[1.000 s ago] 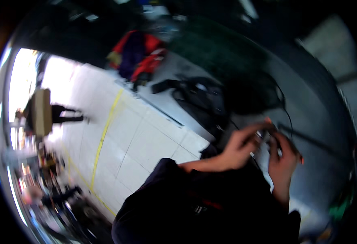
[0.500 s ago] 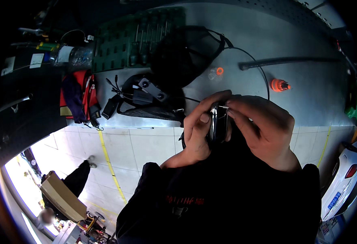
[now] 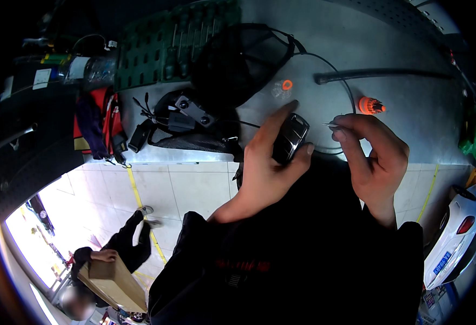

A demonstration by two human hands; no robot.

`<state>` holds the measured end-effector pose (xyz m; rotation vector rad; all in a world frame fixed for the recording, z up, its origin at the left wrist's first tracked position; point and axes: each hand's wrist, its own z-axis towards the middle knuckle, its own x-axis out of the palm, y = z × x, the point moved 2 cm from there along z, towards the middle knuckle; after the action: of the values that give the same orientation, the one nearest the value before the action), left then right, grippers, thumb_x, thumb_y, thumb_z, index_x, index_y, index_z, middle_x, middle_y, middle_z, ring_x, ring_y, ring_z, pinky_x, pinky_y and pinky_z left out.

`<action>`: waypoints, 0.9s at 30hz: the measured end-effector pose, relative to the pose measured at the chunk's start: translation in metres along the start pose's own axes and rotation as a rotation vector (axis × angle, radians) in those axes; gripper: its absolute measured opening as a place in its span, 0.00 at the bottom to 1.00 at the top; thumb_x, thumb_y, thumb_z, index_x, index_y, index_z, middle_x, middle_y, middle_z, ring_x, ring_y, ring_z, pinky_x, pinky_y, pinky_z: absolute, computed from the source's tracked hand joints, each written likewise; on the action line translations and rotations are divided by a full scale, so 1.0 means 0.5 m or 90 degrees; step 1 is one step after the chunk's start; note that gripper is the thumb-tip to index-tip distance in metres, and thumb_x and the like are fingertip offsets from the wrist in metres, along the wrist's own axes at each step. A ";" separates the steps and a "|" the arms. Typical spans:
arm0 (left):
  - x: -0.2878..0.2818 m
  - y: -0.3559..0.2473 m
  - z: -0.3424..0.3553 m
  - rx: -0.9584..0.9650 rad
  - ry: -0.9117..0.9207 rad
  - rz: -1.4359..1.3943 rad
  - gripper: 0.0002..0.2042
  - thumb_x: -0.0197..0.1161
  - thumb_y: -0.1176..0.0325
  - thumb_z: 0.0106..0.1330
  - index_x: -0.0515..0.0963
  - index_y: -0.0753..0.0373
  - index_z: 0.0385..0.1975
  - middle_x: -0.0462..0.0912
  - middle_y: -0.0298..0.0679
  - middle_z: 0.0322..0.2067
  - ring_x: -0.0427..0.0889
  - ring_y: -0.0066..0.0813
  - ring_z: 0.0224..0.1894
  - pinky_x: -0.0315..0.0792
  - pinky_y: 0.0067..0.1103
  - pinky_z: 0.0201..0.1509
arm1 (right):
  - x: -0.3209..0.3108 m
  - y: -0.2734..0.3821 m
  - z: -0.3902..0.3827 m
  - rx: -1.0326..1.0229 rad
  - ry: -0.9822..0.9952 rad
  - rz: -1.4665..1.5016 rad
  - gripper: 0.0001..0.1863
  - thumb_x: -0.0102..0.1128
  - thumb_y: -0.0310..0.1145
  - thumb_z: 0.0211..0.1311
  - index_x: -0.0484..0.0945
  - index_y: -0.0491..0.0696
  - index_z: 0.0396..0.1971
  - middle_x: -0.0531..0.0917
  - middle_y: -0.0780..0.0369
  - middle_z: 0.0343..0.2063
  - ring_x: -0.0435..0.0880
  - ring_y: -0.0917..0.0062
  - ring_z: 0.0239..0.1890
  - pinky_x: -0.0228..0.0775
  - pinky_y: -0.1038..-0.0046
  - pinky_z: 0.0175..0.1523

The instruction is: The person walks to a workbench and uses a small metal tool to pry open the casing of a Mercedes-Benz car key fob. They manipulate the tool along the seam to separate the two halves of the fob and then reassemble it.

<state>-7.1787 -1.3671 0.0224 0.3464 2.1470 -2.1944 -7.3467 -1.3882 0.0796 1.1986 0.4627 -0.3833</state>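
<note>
My left hand (image 3: 268, 162) grips a glossy black key fob (image 3: 292, 139) with silver trim, its fingers along the far side and the thumb on the near side. Apart from it to the right, my right hand (image 3: 376, 154) pinches a thin metal piece (image 3: 329, 125) between thumb and fingertips. The piece's tip points left toward the fob. Both hands are over the near edge of the grey workbench (image 3: 324, 32). Beyond the hands lies a small clear container with an orange ring (image 3: 287, 85), and an orange bit holder (image 3: 370, 105) stands at the right.
A green tool tray (image 3: 143, 59) with screwdrivers, a black cap-like mesh item (image 3: 243, 67), a grey controller (image 3: 194, 111) and a red pouch (image 3: 103, 116) lie left. A black rod (image 3: 384, 75) lies at right. Behind, a person carries a cardboard box (image 3: 113, 281); a white car (image 3: 457, 238) stands right.
My right hand has moved right, away from the key fob, with the thin metal piece in it. The fob has turned to show its face. The person with the box has moved right.
</note>
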 end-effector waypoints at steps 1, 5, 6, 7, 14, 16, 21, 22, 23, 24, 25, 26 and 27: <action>-0.002 0.005 0.005 0.020 0.034 -0.023 0.32 0.65 0.75 0.54 0.62 0.67 0.61 0.76 0.38 0.35 0.77 0.25 0.33 0.73 0.20 0.40 | -0.001 -0.002 0.001 0.003 0.000 -0.001 0.06 0.66 0.23 0.54 0.82 0.42 0.33 0.85 0.61 0.28 0.82 0.80 0.24 0.71 0.82 0.29; 0.025 0.013 0.007 -0.200 0.053 -0.356 0.30 0.61 0.72 0.62 0.56 0.69 0.62 0.72 0.41 0.44 0.74 0.25 0.42 0.75 0.23 0.40 | -0.004 -0.014 -0.005 0.021 -0.005 0.008 0.07 0.66 0.23 0.54 0.82 0.41 0.33 0.85 0.60 0.27 0.82 0.80 0.24 0.70 0.83 0.29; 0.031 0.016 0.007 -0.235 0.041 -0.447 0.30 0.61 0.69 0.64 0.55 0.69 0.63 0.72 0.42 0.43 0.75 0.28 0.41 0.77 0.27 0.38 | -0.007 -0.018 -0.007 0.026 -0.009 0.011 0.07 0.66 0.23 0.54 0.82 0.40 0.33 0.85 0.60 0.27 0.82 0.80 0.24 0.71 0.83 0.29; 0.034 0.016 0.008 -0.234 0.050 -0.493 0.30 0.61 0.69 0.64 0.55 0.69 0.63 0.72 0.42 0.42 0.75 0.28 0.40 0.76 0.26 0.37 | -0.011 -0.022 -0.008 0.030 -0.014 0.014 0.07 0.66 0.23 0.54 0.82 0.40 0.33 0.85 0.60 0.27 0.82 0.80 0.24 0.71 0.83 0.30; 0.034 0.019 0.006 -0.194 0.097 -0.648 0.32 0.62 0.68 0.62 0.57 0.69 0.64 0.72 0.40 0.40 0.75 0.27 0.38 0.72 0.23 0.34 | -0.016 -0.028 -0.011 0.042 -0.037 0.036 0.07 0.67 0.23 0.54 0.82 0.40 0.34 0.85 0.60 0.27 0.83 0.79 0.25 0.72 0.82 0.31; 0.034 0.017 0.006 -0.169 0.105 -0.665 0.32 0.62 0.67 0.63 0.57 0.69 0.64 0.72 0.40 0.39 0.74 0.27 0.37 0.71 0.23 0.34 | -0.015 -0.026 -0.012 0.041 -0.037 0.033 0.07 0.67 0.23 0.54 0.82 0.40 0.34 0.85 0.60 0.27 0.83 0.79 0.25 0.72 0.82 0.31; 0.028 0.021 0.015 -0.220 0.169 -0.941 0.31 0.57 0.70 0.63 0.55 0.65 0.66 0.73 0.40 0.40 0.74 0.29 0.40 0.68 0.25 0.43 | -0.020 -0.025 -0.009 0.041 -0.033 0.029 0.07 0.66 0.22 0.54 0.82 0.40 0.34 0.85 0.60 0.27 0.83 0.79 0.25 0.72 0.82 0.30; 0.030 0.022 0.016 -0.217 0.169 -0.942 0.33 0.58 0.65 0.62 0.54 0.65 0.66 0.72 0.39 0.40 0.72 0.29 0.39 0.65 0.23 0.43 | -0.018 -0.026 -0.009 0.044 -0.034 0.034 0.07 0.66 0.22 0.54 0.82 0.40 0.34 0.85 0.60 0.27 0.83 0.79 0.25 0.72 0.82 0.30; 0.030 0.021 0.016 -0.221 0.172 -0.971 0.33 0.58 0.65 0.62 0.53 0.65 0.66 0.72 0.39 0.40 0.72 0.29 0.39 0.65 0.23 0.42 | -0.018 -0.025 -0.009 0.039 -0.031 0.032 0.07 0.66 0.23 0.54 0.82 0.40 0.33 0.85 0.60 0.27 0.83 0.80 0.25 0.71 0.82 0.30; 0.030 0.021 0.016 -0.224 0.174 -1.001 0.33 0.58 0.64 0.62 0.53 0.65 0.66 0.71 0.39 0.39 0.71 0.28 0.39 0.65 0.22 0.41 | -0.018 -0.024 -0.009 0.034 -0.027 0.031 0.07 0.66 0.23 0.54 0.82 0.40 0.33 0.85 0.60 0.27 0.83 0.80 0.25 0.71 0.82 0.29; 0.030 0.021 0.015 -0.228 0.176 -1.030 0.33 0.57 0.64 0.63 0.52 0.65 0.66 0.71 0.38 0.39 0.71 0.28 0.38 0.64 0.22 0.41 | -0.018 -0.023 -0.009 0.029 -0.024 0.029 0.07 0.66 0.23 0.54 0.82 0.40 0.33 0.85 0.60 0.27 0.82 0.80 0.24 0.71 0.83 0.29; 0.031 0.023 0.016 -0.226 0.185 -1.049 0.33 0.57 0.63 0.64 0.52 0.66 0.66 0.71 0.38 0.39 0.70 0.27 0.38 0.64 0.22 0.40 | -0.019 -0.024 -0.010 0.027 -0.023 0.027 0.07 0.66 0.23 0.54 0.82 0.40 0.33 0.85 0.60 0.27 0.82 0.80 0.24 0.70 0.83 0.29; 0.032 0.025 0.017 -0.223 0.194 -1.069 0.32 0.56 0.62 0.65 0.52 0.66 0.66 0.70 0.38 0.38 0.70 0.27 0.38 0.64 0.22 0.40 | -0.019 -0.024 -0.010 0.024 -0.022 0.024 0.07 0.67 0.23 0.54 0.82 0.40 0.33 0.85 0.60 0.27 0.82 0.80 0.24 0.70 0.83 0.28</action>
<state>-7.1931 -1.3739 0.0072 -1.8819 3.4688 -1.9125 -7.3615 -1.3870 0.0738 1.2342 0.4038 -0.3805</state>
